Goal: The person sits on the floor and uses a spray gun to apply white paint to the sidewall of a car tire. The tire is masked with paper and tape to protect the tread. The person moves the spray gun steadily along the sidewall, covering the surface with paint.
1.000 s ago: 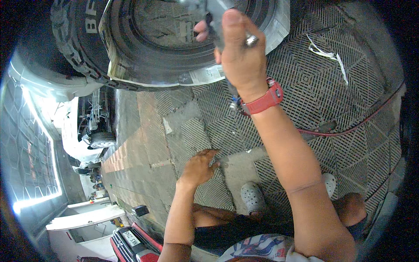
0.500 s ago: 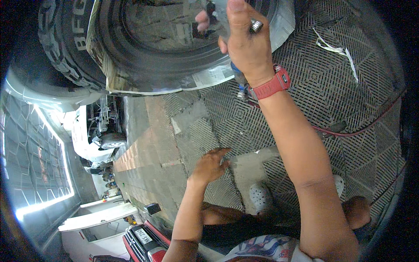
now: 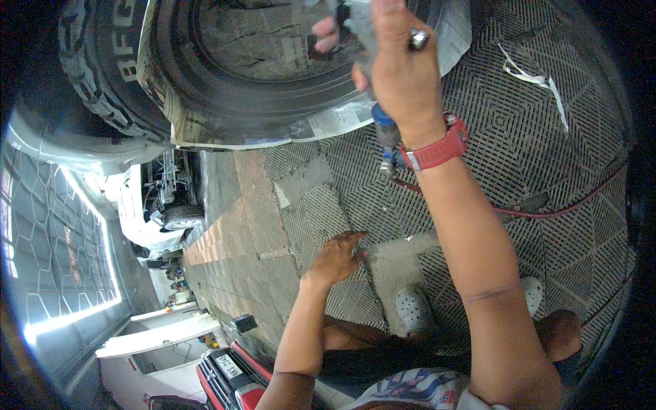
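My right hand [image 3: 407, 82], with a red watch [image 3: 441, 149] on its wrist, is wrapped round a spray gun [image 3: 360, 29]. A blue fitting and the air hose [image 3: 581, 210] hang below its handle. The gun is partly cut off at the top edge, and its nozzle is hard to make out. It is held in front of a dark wheel rim [image 3: 205, 92], whose tire is edged with newspaper [image 3: 342, 121]; more paper covers the middle. Lower down, my left hand [image 3: 337, 258] hangs above the floor, fingers loosely stretched out, holding nothing.
At upper left is the chunky tire [image 3: 102, 61]. Dark grated tiles [image 3: 506, 137] cover the floor, with a strip of white tape [image 3: 540, 80] at the right. A red vehicle's front [image 3: 236, 376] shows at lower left. Another wheel [image 3: 183, 217] lies beyond, at left.
My right hand and the spray gun have shifted slightly right and down in view, still at the wheel. My left hand keeps much the same pose.
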Demonstrator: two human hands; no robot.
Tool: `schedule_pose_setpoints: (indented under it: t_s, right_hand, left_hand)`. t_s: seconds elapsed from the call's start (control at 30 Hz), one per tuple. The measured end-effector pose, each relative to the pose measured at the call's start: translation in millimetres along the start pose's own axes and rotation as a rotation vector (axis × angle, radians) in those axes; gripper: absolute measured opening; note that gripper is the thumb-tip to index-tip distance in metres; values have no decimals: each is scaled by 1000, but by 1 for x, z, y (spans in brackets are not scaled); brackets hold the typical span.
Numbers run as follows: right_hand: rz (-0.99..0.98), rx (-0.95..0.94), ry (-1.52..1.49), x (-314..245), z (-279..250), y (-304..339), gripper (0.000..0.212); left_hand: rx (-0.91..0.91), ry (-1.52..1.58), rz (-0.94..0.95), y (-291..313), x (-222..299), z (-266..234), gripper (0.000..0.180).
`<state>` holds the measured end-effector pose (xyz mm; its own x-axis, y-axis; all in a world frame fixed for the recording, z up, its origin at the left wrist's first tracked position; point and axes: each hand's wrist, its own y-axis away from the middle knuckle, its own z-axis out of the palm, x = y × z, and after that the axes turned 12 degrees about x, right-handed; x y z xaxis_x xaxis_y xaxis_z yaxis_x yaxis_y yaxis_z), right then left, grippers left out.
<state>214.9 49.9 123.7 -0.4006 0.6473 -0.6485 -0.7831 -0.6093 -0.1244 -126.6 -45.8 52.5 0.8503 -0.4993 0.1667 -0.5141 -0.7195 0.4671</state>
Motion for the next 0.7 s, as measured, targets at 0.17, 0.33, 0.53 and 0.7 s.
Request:
schedule_pose_setpoints:
  t_s: [0.17,0.33,0.53,0.7]
  right_hand:
    - [22,31,18,-15,-4,-6,72]
    - [236,-115,75,-17,6,-1,68]
    - [192,-207,112,20,13,29,70]
    - [335,-202,153,32,9,48,72]
  left_hand:
    - [36,-21,30,1,-4,5,52]
    - [17,-16,5,-1,5,0,53]
    - [-6,-33,-4,-2,9,-2,53]
    - [1,-42,-4,2,9,-3,52]
